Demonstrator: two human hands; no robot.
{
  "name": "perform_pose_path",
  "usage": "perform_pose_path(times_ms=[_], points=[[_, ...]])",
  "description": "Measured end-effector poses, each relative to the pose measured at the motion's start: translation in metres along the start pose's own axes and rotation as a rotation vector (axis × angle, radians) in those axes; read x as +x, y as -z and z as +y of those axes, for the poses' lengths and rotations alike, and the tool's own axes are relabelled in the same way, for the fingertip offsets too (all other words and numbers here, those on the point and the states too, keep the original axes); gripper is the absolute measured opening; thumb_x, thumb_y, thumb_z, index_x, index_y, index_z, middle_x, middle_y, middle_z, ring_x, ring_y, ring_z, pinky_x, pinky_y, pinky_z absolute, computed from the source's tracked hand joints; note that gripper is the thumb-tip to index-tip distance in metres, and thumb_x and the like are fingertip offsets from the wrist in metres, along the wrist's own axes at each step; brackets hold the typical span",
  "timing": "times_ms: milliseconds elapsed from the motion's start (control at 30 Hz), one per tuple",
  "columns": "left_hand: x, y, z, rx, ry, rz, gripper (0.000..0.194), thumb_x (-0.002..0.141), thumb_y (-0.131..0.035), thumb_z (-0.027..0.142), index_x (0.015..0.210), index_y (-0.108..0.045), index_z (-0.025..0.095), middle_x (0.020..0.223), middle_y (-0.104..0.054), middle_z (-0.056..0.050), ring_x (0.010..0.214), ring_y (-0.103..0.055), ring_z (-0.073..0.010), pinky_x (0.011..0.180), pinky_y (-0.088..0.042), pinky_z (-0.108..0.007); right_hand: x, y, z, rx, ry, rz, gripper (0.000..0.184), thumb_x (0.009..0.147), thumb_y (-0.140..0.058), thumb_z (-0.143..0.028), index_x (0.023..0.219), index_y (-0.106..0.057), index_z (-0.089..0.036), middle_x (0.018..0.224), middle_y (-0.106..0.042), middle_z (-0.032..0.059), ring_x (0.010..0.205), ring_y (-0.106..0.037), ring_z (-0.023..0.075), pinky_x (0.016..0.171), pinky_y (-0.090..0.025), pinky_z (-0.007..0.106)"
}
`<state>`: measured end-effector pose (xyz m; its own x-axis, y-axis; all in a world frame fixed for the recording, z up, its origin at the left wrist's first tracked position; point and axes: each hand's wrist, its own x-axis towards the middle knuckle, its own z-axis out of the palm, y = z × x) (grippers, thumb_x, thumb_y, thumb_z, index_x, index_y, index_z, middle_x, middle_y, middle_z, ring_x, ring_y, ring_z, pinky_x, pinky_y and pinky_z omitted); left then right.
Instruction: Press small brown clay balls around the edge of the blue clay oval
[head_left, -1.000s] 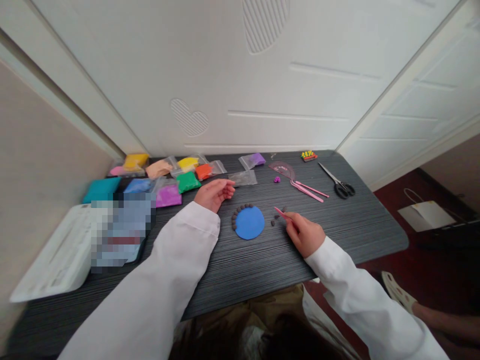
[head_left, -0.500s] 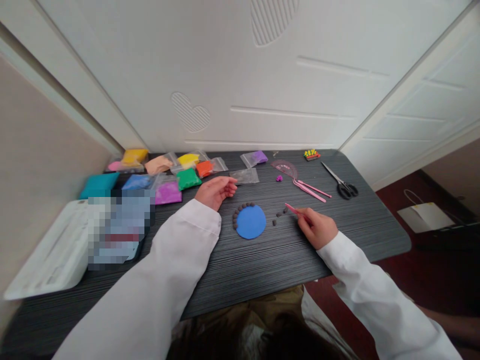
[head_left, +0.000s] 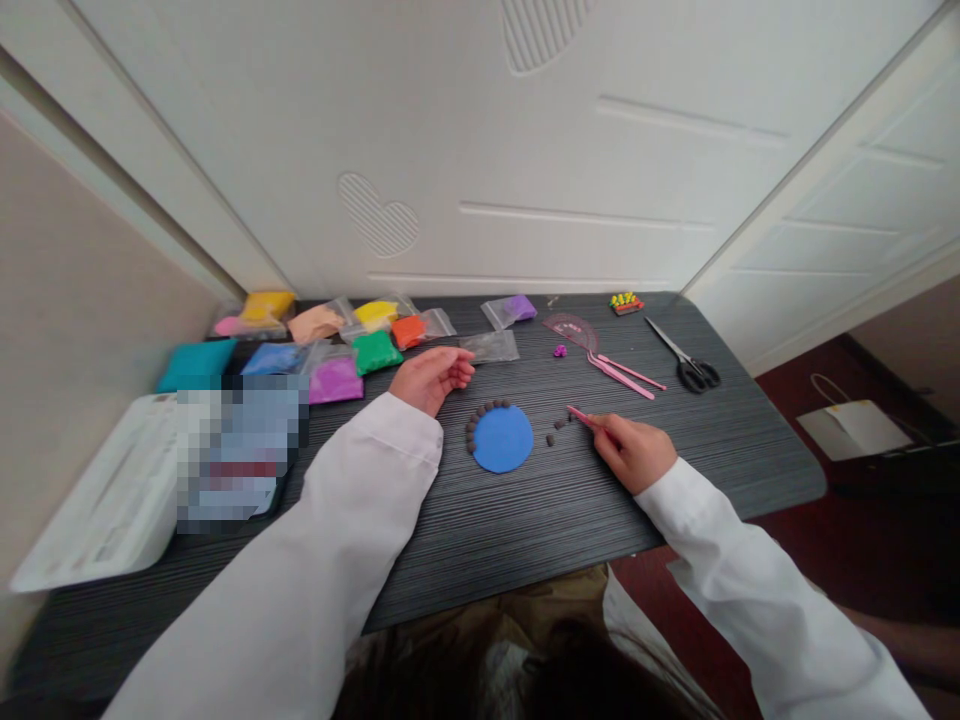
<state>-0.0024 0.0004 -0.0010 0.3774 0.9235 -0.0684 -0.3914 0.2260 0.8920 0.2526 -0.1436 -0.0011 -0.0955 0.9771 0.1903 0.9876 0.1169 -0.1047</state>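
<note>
A flat blue clay disc (head_left: pixel 504 440) lies on the table with a row of small dark-grey clay balls (head_left: pixel 472 425) around its upper left edge. Just up and left of it rests my left hand (head_left: pixel 433 380), fingers loosely curled and nothing visible in them. My right hand (head_left: pixel 634 452) grips a thin pink clay tool (head_left: pixel 580 414), its tip down by the last of a few loose dark-grey clay bits (head_left: pixel 550 440) right of the disc. Part of the tool is hidden in my fingers.
Bags of coloured clay, such as a green bag (head_left: pixel 377 352), lie at the back left near a white tray-like item (head_left: pixel 97 500). Toward the right are a pink protractor (head_left: pixel 574 328), pink tweezers (head_left: pixel 622 376), scissors (head_left: pixel 686 362) and a purple clay lump (head_left: pixel 560 351).
My right hand has moved right with the pink tool, away from the disc, uncovering the loose grey bits. During the last half second it has stayed nearly still. My left hand keeps its place.
</note>
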Motion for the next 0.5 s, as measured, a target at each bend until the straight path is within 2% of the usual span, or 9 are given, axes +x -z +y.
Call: perform_pose_path(times_ms=[300, 500], points=[[-0.002, -0.003, 0.001, 0.005, -0.014, 0.005, 0.019, 0.066, -0.057, 0.026, 0.075, -0.063, 0.009, 0.061, -0.062, -0.004, 0.056, -0.055, -0.0091, 0.054, -0.041, -0.02, 0.008, 0.001, -0.003, -0.068, 0.02, 0.01, 0.026, 0.081, -0.037, -0.03, 0.095, -0.058, -0.025, 0.078, -0.067, 0.0004, 0.066, -0.061, 0.0141, 0.056, -0.04, 0.023], [-0.003, -0.003, 0.002, -0.004, -0.015, 0.01, 0.019, 0.067, -0.056, 0.025, 0.075, -0.063, 0.01, 0.061, -0.061, -0.004, 0.056, -0.054, -0.0091, 0.053, -0.041, -0.02, 0.001, 0.003, 0.008, -0.072, 0.086, -0.017, 0.023, 0.08, -0.039, -0.031, 0.084, -0.06, -0.023, 0.078, -0.067, 0.0008, 0.067, -0.061, 0.0137, 0.057, -0.04, 0.023]])
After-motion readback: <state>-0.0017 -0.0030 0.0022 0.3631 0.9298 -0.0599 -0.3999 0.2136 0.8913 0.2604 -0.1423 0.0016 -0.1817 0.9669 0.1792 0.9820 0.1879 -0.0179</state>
